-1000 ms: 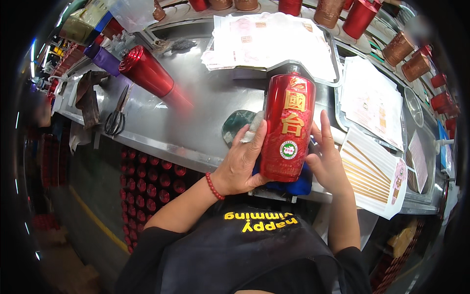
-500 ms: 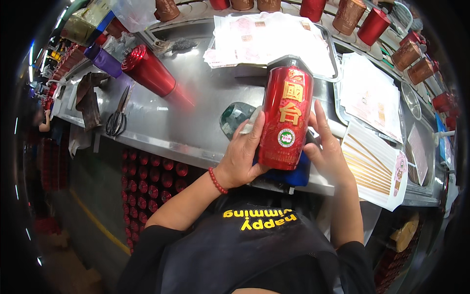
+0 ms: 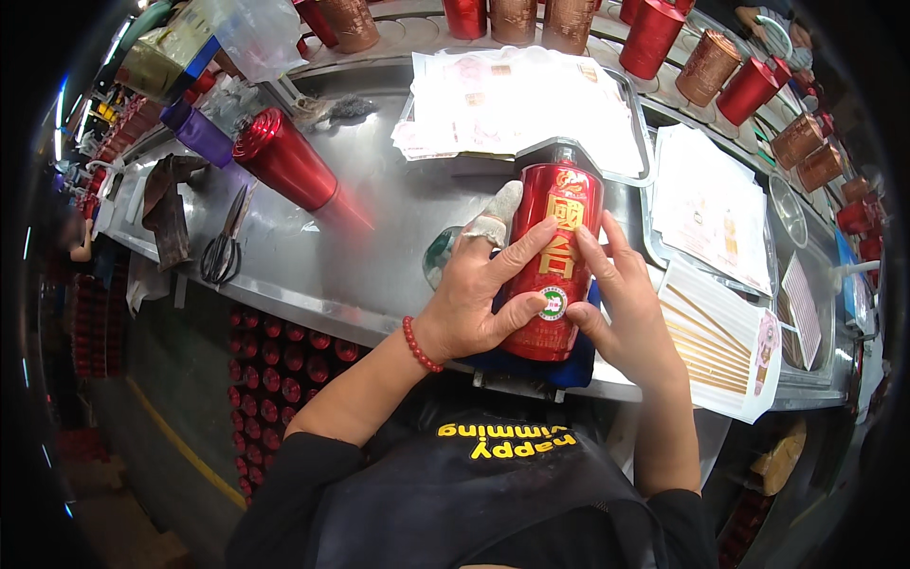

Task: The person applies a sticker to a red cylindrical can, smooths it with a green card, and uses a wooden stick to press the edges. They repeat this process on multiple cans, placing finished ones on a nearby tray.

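A red bottle (image 3: 545, 327) with gold characters and a round green-and-white sticker (image 3: 552, 302) leans back on a blue support (image 3: 493, 364) at the table's front edge. My left hand (image 3: 481, 294) holds its left side, with the thumb at the sticker and the index finger across the characters; one finger wears a pale wrap. On the right side of the bottle, my right hand (image 3: 627, 308) grips with its fingertips near the characters and its thumb low by the sticker. Just left of the bottle is a dark green, glassy object (image 3: 439, 254), partly hidden by my left hand.
Another red bottle (image 3: 289, 161), scissors (image 3: 225, 242) and a brown cloth (image 3: 171, 213) lie on the steel table (image 3: 294, 284) at left. Label sheets (image 3: 517, 100) fill trays at the back and right; a strip sheet (image 3: 706, 341) overhangs the right front. A conveyor (image 3: 408, 43) carries red and copper-coloured bottles behind.
Both hands have shifted from the bottle's sides onto its front, my left thumb now at the sticker. The bottle has moved slightly down. Bottles on the conveyor have moved along.
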